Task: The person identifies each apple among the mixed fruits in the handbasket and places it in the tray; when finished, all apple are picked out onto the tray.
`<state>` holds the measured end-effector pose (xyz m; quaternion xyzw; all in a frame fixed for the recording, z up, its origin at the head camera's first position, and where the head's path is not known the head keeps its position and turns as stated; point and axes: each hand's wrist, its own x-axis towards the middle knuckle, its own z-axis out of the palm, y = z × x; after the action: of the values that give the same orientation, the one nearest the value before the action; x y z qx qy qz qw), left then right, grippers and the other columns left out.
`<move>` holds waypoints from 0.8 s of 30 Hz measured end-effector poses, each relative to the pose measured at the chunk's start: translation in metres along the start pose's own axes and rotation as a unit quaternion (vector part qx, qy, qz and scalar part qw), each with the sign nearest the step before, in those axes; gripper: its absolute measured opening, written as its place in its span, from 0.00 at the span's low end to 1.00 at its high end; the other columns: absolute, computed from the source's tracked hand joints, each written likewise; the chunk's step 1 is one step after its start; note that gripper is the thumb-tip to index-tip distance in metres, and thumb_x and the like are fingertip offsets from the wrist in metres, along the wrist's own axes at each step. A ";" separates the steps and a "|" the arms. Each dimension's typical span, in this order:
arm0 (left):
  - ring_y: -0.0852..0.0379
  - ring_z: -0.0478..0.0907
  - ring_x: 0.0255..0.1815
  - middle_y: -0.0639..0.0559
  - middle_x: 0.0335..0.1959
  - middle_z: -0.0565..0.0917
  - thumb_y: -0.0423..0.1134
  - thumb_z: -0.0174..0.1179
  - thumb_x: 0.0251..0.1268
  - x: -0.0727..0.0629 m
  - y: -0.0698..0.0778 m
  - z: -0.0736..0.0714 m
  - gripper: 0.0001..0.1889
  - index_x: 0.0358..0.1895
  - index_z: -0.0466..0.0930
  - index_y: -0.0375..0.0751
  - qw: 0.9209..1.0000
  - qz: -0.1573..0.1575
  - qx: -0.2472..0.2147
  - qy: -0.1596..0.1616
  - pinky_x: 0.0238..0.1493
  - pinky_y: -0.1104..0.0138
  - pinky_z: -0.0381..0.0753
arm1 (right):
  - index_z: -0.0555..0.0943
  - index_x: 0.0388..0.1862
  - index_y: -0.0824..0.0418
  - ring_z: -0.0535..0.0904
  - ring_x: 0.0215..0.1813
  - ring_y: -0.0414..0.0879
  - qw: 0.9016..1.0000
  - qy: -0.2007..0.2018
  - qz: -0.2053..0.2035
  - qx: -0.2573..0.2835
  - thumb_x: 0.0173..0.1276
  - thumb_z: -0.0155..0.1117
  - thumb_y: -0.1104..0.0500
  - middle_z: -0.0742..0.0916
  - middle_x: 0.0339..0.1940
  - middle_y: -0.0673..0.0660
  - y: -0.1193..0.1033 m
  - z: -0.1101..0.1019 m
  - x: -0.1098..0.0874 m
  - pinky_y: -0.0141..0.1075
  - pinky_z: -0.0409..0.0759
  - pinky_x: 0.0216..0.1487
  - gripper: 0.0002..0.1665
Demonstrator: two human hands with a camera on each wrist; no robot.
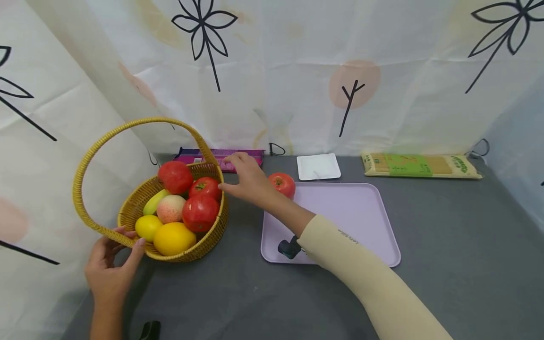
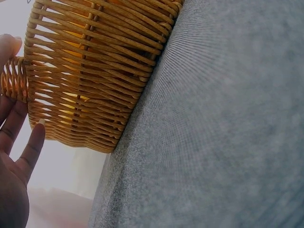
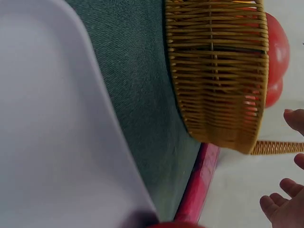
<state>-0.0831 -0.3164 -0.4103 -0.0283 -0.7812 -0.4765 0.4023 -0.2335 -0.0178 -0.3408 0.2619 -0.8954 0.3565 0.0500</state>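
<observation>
A yellow woven basket [image 1: 208, 245] with a tall arched handle stands at the left of the table. In it lie red tomatoes [image 1: 200, 213], a pinkish peach [image 1: 171, 208], a lemon [image 1: 148, 227], a larger orange-yellow fruit [image 1: 174, 239] and a yellow-green fruit [image 1: 154, 202], partly covered. My left hand [image 1: 111, 264] holds the near foot of the handle, thumb on one side and fingers on the other; the left wrist view shows this handle foot [image 2: 15, 78] between them. Beside the far foot of the handle, my right hand [image 1: 246, 182] has its fingers spread, apart from the handle in the right wrist view.
A lilac tray [image 1: 361, 222] lies right of the basket, a tomato [image 1: 282, 184] at its far left corner. Along the back wall are a purple packet [image 1: 242, 155], a white square packet [image 1: 318, 166] and a noodle pack [image 1: 420, 166]. A dark wrist camera [image 1: 290, 247] overlaps the tray.
</observation>
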 end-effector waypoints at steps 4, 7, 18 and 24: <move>0.59 0.81 0.42 0.43 0.42 0.84 0.17 0.70 0.47 -0.002 -0.004 0.001 0.25 0.54 0.78 0.20 1.000 0.003 -0.004 0.006 0.47 0.77 0.78 | 0.74 0.68 0.57 0.67 0.69 0.49 0.999 -0.012 -0.034 -0.026 0.64 0.73 0.47 0.74 0.68 0.56 -0.013 0.011 0.013 0.41 0.73 0.67 0.36; 0.60 0.81 0.41 0.43 0.41 0.84 0.17 0.69 0.48 -0.001 -0.004 0.001 0.25 0.54 0.78 0.19 1.000 0.005 0.000 0.006 0.47 0.77 0.77 | 0.73 0.69 0.56 0.65 0.70 0.48 0.998 -0.023 -0.043 -0.035 0.64 0.73 0.47 0.73 0.68 0.55 -0.022 0.017 0.022 0.38 0.72 0.67 0.37; 0.61 0.81 0.41 0.44 0.41 0.85 0.17 0.70 0.47 0.000 -0.004 0.000 0.25 0.54 0.78 0.20 1.000 0.006 0.001 0.004 0.47 0.77 0.78 | 0.68 0.75 0.54 0.67 0.71 0.49 0.990 -0.029 -0.069 -0.122 0.65 0.72 0.45 0.71 0.72 0.56 -0.053 0.030 0.049 0.38 0.73 0.65 0.42; 0.58 0.82 0.42 0.43 0.43 0.85 0.18 0.70 0.49 -0.002 -0.002 0.000 0.27 0.57 0.79 0.24 1.000 -0.014 0.006 -0.008 0.47 0.76 0.78 | 0.62 0.80 0.48 0.59 0.77 0.48 0.983 -0.070 -0.055 -0.160 0.67 0.69 0.43 0.59 0.81 0.53 -0.065 0.045 0.056 0.40 0.68 0.70 0.46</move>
<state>-0.0823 -0.3170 -0.4125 -0.0186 -0.7879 -0.4768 0.3893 -0.2443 -0.1111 -0.3189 0.3239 -0.9264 0.1857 0.0486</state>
